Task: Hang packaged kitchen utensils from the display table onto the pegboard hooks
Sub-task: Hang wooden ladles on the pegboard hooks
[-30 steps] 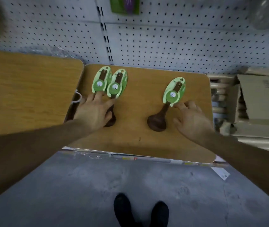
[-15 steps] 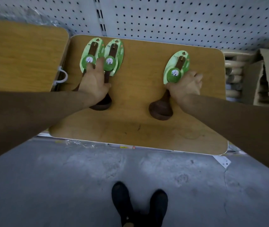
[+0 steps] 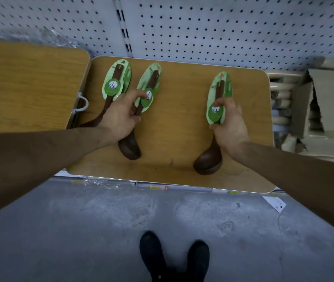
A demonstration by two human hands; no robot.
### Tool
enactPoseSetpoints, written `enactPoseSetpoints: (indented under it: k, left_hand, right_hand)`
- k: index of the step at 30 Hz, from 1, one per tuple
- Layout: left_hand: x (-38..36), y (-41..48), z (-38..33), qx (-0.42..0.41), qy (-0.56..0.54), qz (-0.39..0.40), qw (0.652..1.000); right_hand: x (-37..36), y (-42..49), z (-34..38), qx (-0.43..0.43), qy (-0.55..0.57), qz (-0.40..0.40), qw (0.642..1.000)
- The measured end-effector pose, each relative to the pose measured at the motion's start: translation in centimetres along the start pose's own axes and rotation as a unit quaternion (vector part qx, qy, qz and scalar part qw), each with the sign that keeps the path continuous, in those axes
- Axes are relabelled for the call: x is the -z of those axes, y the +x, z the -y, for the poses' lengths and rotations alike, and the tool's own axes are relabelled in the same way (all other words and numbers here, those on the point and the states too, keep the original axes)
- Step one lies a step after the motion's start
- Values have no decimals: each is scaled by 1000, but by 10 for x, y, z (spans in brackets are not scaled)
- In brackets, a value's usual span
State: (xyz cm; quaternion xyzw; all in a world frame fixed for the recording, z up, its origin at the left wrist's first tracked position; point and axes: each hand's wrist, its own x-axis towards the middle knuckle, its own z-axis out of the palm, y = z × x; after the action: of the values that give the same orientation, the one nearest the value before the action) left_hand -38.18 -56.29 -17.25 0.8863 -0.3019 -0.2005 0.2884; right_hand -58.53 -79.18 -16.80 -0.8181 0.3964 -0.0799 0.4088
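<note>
Three dark brown ladles with green oval cards lie on the wooden display table [image 3: 182, 123]. My left hand [image 3: 119, 117] grips the middle ladle [image 3: 130, 149] at its handle, thumb on the green card. The left ladle [image 3: 117, 82] lies untouched beside it, its bowl hidden under my left forearm. My right hand [image 3: 230, 123] grips the right ladle [image 3: 207, 161] by the handle at the lower end of its green card. The white pegboard [image 3: 202, 29] rises behind the table; no hooks show in this view.
A second wooden table [image 3: 25, 84] with a white plastic handle [image 3: 81, 103] abuts on the left. Cardboard boxes [image 3: 324, 102] stand at the right. Crumpled clear plastic [image 3: 46, 37] lies at the back left. My shoes [image 3: 172, 259] stand on the grey concrete floor.
Both hands went from resting on the ladles to curling round their handles. The middle ladle has shifted away from the left one, and the right ladle has turned more upright.
</note>
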Motion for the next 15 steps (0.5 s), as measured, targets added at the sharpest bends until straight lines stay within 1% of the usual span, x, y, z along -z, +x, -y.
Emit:
enactPoseSetpoints:
  k: [3,5,8,11,15]
  left_hand:
    - [0,-4,-7,-8,2,10,1000]
    - [0,-9,-10,-16,-4,37,999]
    - [-1,-21,-16,-36,-22,85,995]
    - [-1,-37,-24,-54,-38,83,994]
    - [13,-75,-52,-39,-116,77,989]
  right_hand:
    - [11,-17,-4,-14,35,12,999]
    - [20,-30,-4,-16,41,15,999]
    - [34,-52,-5,-18,88,30,996]
    - [49,-71,-6,-15,119,73,990]
    - [76,-107,2,14,92,129,987]
